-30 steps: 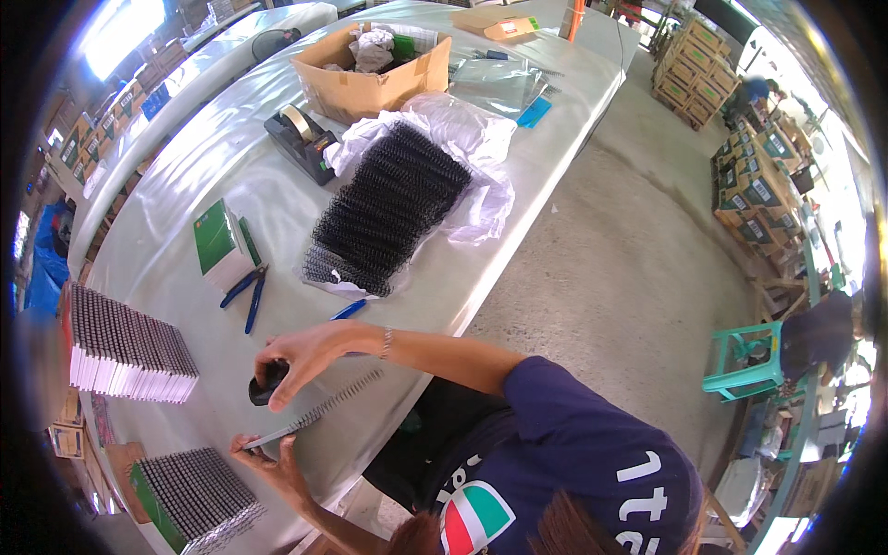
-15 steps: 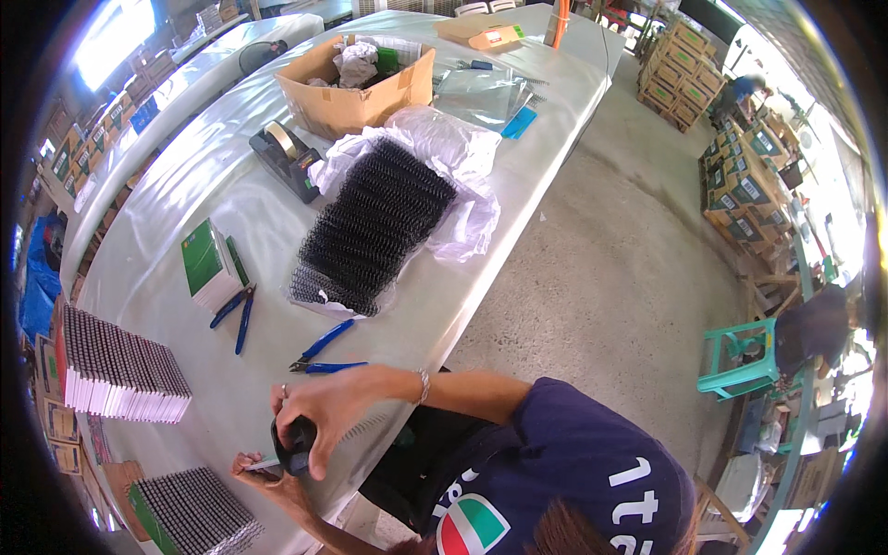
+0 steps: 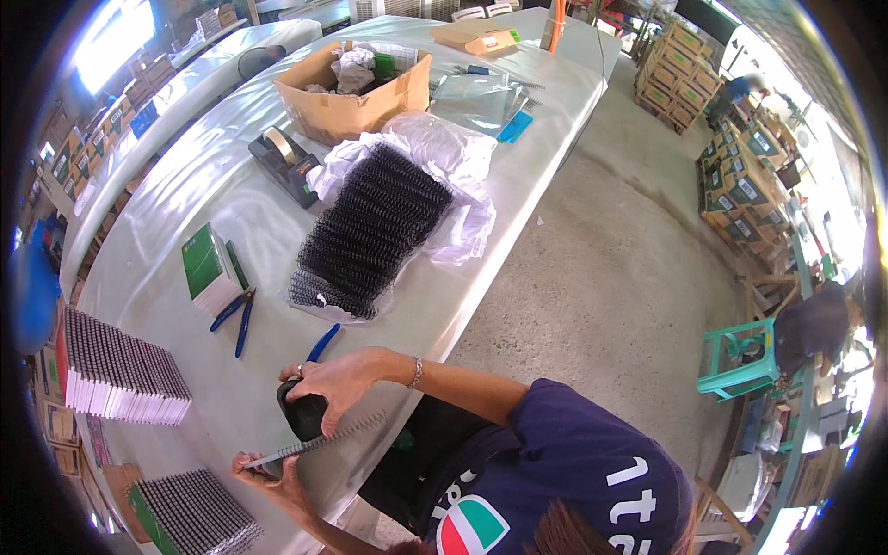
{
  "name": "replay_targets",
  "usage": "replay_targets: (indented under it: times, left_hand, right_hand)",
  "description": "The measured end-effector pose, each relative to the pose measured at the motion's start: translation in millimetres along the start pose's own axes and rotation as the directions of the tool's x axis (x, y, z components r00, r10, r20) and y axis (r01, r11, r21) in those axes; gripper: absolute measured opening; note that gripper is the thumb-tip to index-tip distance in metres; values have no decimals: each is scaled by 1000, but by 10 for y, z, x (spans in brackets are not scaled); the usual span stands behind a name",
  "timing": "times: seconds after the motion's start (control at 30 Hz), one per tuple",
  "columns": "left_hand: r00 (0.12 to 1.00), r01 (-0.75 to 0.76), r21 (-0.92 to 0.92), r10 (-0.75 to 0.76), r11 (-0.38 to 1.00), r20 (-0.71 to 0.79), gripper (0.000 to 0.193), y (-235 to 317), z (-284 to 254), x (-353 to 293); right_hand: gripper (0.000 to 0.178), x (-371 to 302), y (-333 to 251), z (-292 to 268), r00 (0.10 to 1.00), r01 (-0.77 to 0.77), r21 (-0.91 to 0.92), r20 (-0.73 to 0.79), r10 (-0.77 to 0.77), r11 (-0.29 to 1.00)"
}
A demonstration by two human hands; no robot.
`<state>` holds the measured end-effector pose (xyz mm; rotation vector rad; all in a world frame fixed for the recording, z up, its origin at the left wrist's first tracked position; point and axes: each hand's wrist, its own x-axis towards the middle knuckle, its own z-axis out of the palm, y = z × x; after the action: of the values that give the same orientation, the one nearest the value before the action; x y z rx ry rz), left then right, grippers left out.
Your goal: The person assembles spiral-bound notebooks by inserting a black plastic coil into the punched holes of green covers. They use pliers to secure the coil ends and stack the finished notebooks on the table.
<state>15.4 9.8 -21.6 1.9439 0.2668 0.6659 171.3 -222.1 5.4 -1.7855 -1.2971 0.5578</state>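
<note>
My left hand (image 3: 276, 481) pinches a thin pad or notebook by its edge, seen almost edge-on. A grey spiral binding coil (image 3: 347, 433) runs along that edge, and its loose end sticks out to the right. Just beyond it, my right hand (image 3: 347, 387) is curled over a black rounded object (image 3: 303, 414), whose kind I cannot make out. Blue-handled cutters (image 3: 324, 341) lie partly hidden beneath my right hand. A second pair of blue-handled cutters (image 3: 243, 323) rests beside a small stack of green-covered notebooks (image 3: 205, 264).
Black spiral coils (image 3: 370, 231) lie on white wrapping in mid-table. Behind them stand a tape dispenser (image 3: 285, 166) and a cardboard box (image 3: 356, 111). Spiral-bound stacks (image 3: 125, 365) (image 3: 194, 509) sit at the left. A green stool (image 3: 740, 359) and another person (image 3: 814, 324) are at the right.
My right hand has lifted the black object slightly away from the notebook edge, leaving more of the coil visible. It now covers most of the nearer cutters. My left hand has barely moved.
</note>
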Motion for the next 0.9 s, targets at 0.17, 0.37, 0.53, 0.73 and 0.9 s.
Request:
replay_targets:
  times: [0.17, 0.37, 0.53, 0.73, 0.9]
  left_hand:
    - [1000, 24, -114, -23, 993, 13, 81, -176, -30, -27]
    - [998, 61, -60, -63, 996, -25, 86, -44, 5, -98]
    - [998, -57, -81, 55, 995, -34, 84, 20, 23, -56]
    - [999, -3, -146, -2, 989, -38, 83, 50, 129, -2]
    - [999, 1, -140, -6, 990, -38, 81, 37, 134, 13]
  right_hand:
    - [80, 90, 96, 263, 951, 55, -192, -288, -110, 980]
    - [86, 240, 74, 5, 968, -123, -369, -249, 29, 921]
    - [64, 182, -320, -133, 977, -129, 586, -65, 205, 800]
    - [59, 134, -321, -270, 983, -1, 699, 131, -127, 715]
    - [43, 154, -355, -299, 969, -249, 613, 157, 193, 750]
